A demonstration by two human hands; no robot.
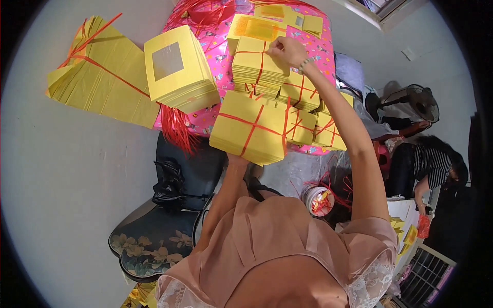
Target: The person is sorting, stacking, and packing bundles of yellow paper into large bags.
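My left hand (237, 160) supports a thick bundle of yellow paper pieces (241, 120) from below, at the table's near edge. Red ribbon crosses the top of that bundle, and most of my left fingers are hidden beneath it. Farther off, my right hand (290, 52) is closed in a pinch at the red ribbon (263, 61) on another tied yellow stack (251, 64). Several smaller tied yellow bundles (303, 126) stand to the right of these two.
A pink patterned table (218, 56) carries a tall stack of windowed yellow pieces (174, 66). Left of it leans a large tied yellow bundle (100, 77). Below are a dark floral chair (149, 251) and a bucket of red scraps (319, 199). Another person (431, 164) bends at the right near a fan (421, 102).
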